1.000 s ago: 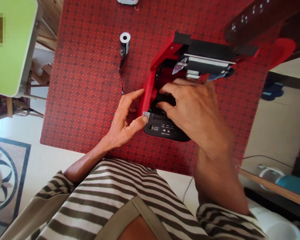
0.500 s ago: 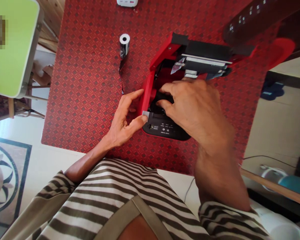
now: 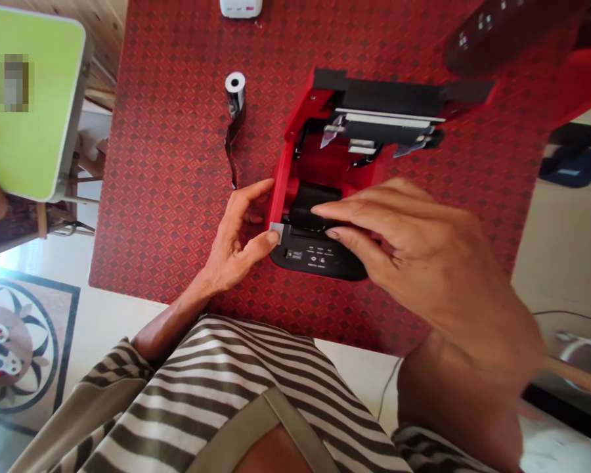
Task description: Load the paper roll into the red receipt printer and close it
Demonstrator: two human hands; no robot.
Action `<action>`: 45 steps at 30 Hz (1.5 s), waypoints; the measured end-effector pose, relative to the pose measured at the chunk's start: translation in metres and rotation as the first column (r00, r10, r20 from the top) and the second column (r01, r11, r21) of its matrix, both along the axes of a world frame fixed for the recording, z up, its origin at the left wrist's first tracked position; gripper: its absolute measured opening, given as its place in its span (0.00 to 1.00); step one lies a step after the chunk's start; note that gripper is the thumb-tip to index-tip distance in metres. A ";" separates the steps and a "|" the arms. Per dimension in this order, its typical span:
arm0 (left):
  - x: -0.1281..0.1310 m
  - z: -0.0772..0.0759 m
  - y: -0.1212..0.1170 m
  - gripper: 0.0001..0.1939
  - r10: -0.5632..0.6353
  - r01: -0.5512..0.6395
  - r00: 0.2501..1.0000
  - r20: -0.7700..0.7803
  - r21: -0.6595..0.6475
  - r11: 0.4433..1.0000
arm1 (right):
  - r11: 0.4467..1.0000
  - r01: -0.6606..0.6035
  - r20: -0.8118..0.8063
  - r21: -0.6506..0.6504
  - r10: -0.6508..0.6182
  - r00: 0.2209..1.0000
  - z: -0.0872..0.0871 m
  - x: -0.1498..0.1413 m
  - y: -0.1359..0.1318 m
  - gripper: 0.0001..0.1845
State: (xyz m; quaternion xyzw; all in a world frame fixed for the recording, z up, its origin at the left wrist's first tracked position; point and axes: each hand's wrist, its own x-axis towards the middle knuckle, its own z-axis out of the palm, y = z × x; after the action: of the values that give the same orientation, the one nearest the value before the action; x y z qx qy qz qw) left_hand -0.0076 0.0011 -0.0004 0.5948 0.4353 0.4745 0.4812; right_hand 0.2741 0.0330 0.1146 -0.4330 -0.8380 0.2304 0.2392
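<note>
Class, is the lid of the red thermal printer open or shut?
Open: the lid stands back from the printer, leaving its red interior exposed beside the right hand.

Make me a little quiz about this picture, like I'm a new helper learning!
1. True or false: the left hand touches the small grey tab on the printer.
2. What stands on the red patterned tablecloth to the left of the printer?
A. a mug
B. a narrow roll with a dark strip hanging from it
C. a pair of scissors
3. Fill in the gap: the right hand is over the printer, and the printer's lid is ____.

Key: 1. true; 2. B; 3. open
</note>
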 end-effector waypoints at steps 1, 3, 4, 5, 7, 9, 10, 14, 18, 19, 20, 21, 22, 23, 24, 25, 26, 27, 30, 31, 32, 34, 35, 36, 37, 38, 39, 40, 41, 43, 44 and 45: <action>-0.001 0.002 -0.001 0.40 -0.001 0.001 1.000 -0.004 -0.007 1.000 | 1.000 0.014 -0.001 0.016 -0.014 1.000 -0.003 -0.003 0.000 0.19; -0.003 0.009 -0.005 0.38 0.001 -0.001 1.000 -0.011 -0.019 1.000 | 0.999 0.019 -0.008 0.037 -0.019 1.000 -0.005 -0.008 -0.001 0.19; -0.005 0.014 -0.008 0.37 0.004 -0.005 1.000 -0.019 -0.020 1.000 | 0.999 0.017 -0.010 0.040 -0.017 1.000 -0.004 -0.009 -0.002 0.18; -0.007 0.020 -0.010 0.35 0.009 -0.009 0.999 -0.032 -0.016 1.000 | 0.999 0.010 -0.012 0.042 -0.010 1.000 -0.002 -0.010 -0.002 0.17; -0.011 0.033 -0.009 0.32 0.016 -0.016 0.998 -0.064 0.010 1.000 | 0.998 0.015 -0.022 0.059 -0.014 1.000 0.002 -0.009 -0.006 0.16; -0.016 0.043 0.004 0.29 0.023 -0.018 0.997 -0.080 0.056 0.998 | 0.994 0.055 -0.036 0.097 -0.052 0.998 0.005 -0.008 -0.012 0.16; -0.019 0.046 0.018 0.28 0.028 -0.022 0.997 -0.070 0.091 0.996 | 0.990 0.074 -0.041 0.117 -0.070 0.997 0.006 -0.008 -0.016 0.16; -0.017 0.039 0.104 0.41 0.052 -0.049 0.999 -0.011 0.175 0.983 | 0.979 0.123 -0.046 0.162 -0.117 0.992 0.001 -0.008 -0.035 0.21; 0.011 0.043 0.158 0.48 0.074 -0.074 0.997 0.001 0.072 0.995 | 0.964 0.129 -0.041 0.233 -0.123 0.992 -0.009 -0.011 -0.048 0.24; 0.019 0.050 0.158 0.42 0.081 -0.081 0.997 0.010 -0.002 0.997 | 0.950 0.141 -0.036 0.279 -0.136 0.990 -0.012 -0.013 -0.049 0.24; 0.026 0.059 0.153 0.38 0.148 -0.146 0.988 0.054 -0.042 0.988 | 0.929 0.154 -0.029 0.336 -0.153 0.988 -0.016 -0.015 -0.051 0.22; 0.030 0.067 0.145 0.36 0.202 -0.197 0.976 0.086 -0.065 0.978 | 0.904 0.165 -0.023 0.395 -0.170 0.985 -0.019 -0.016 -0.051 0.21; 0.031 0.075 0.137 0.35 0.196 -0.193 0.977 0.088 -0.041 0.980 | 0.877 0.172 -0.020 0.449 -0.183 0.983 -0.022 -0.018 -0.052 0.19; 0.029 0.080 0.128 0.29 0.130 -0.130 0.988 0.084 -0.007 0.991 | 0.853 0.174 -0.019 0.491 -0.189 0.982 -0.025 -0.020 -0.053 0.17; 0.024 0.082 0.120 0.21 0.073 -0.078 0.993 0.093 0.046 0.996 | 0.836 0.181 -0.023 0.519 -0.198 0.980 -0.028 -0.022 -0.054 0.16; 0.016 0.080 0.113 0.13 0.042 -0.049 0.993 0.106 0.063 0.997 | 0.823 0.192 -0.030 0.534 -0.209 0.978 -0.031 -0.024 -0.055 0.16; 0.007 0.074 0.107 0.09 0.010 -0.016 0.994 0.104 0.060 0.998 | 0.815 0.205 -0.038 0.542 -0.220 0.975 -0.033 -0.025 -0.057 0.17; -0.002 0.066 0.101 0.18 -0.014 0.011 0.996 0.087 0.035 0.999 | 0.808 0.217 -0.047 0.547 -0.229 0.972 -0.035 -0.026 -0.059 0.18; -0.026 0.036 0.080 0.37 -0.112 0.112 0.993 0.022 0.010 0.994 | 0.796 0.256 -0.093 0.549 -0.247 0.965 -0.040 -0.028 -0.063 0.22; -0.030 0.028 0.072 0.42 -0.113 0.113 0.994 -0.004 0.007 0.994 | 0.794 0.266 -0.105 0.546 -0.250 0.962 -0.041 -0.028 -0.064 0.23; -0.032 0.021 0.064 0.45 -0.112 0.112 0.993 -0.026 -0.003 0.994 | 0.793 0.274 -0.113 0.545 -0.255 0.960 -0.042 -0.028 -0.064 0.23; -0.030 0.015 0.050 0.45 -0.103 0.102 0.994 -0.035 -0.007 0.995 | 0.795 0.276 -0.106 0.540 -0.261 0.959 -0.043 -0.027 -0.065 0.22; -0.027 0.015 0.045 0.44 -0.099 0.099 0.995 -0.030 -0.004 0.995 | 0.799 0.272 -0.096 0.536 -0.263 0.960 -0.043 -0.027 -0.066 0.22; -0.023 0.016 0.042 0.43 -0.096 0.097 0.995 -0.022 0.003 0.995 | 0.803 0.270 -0.090 0.531 -0.264 0.960 -0.043 -0.027 -0.066 0.22; -0.020 0.017 0.040 0.42 -0.098 0.098 0.995 -0.015 0.013 0.995 | 0.807 0.271 -0.090 0.524 -0.264 0.960 -0.042 -0.026 -0.067 0.22; -0.017 0.019 0.039 0.41 -0.101 0.102 0.995 -0.012 0.024 0.995 | 0.816 0.271 -0.090 0.511 -0.263 0.961 -0.041 -0.026 -0.067 0.22; -0.015 0.020 0.040 0.40 -0.108 0.109 0.994 -0.013 0.037 0.993 | 0.824 0.275 -0.094 0.494 -0.264 0.960 -0.040 -0.026 -0.068 0.22; -0.014 0.021 0.040 0.39 -0.117 0.117 0.993 -0.018 0.049 0.992 | 0.829 0.282 -0.103 0.483 -0.266 0.958 -0.039 -0.025 -0.069 0.22; -0.013 0.021 0.042 0.38 -0.124 0.125 0.992 -0.025 0.058 0.990 | 0.832 0.293 -0.113 0.471 -0.272 0.956 -0.039 -0.024 -0.069 0.22; -0.013 0.020 0.044 0.37 -0.130 0.132 0.991 -0.041 0.068 0.989 | 0.826 0.335 -0.143 0.453 -0.303 0.942 -0.040 -0.021 -0.071 0.25; -0.014 0.018 0.045 0.37 -0.125 0.128 0.991 -0.046 0.072 0.989 | 0.815 0.361 -0.163 0.452 -0.323 0.932 -0.042 -0.020 -0.071 0.28; -0.014 0.017 0.045 0.37 -0.118 0.121 0.992 -0.051 0.075 0.990 | 0.807 0.388 -0.182 0.445 -0.343 0.922 -0.046 -0.018 -0.072 0.33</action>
State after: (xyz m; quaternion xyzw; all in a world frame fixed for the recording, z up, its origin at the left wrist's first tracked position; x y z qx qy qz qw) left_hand -0.0217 0.0464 0.0167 0.6489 0.3912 0.4476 0.4750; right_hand 0.2559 -0.0389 0.0690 -0.5033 -0.7574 -0.0114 0.4158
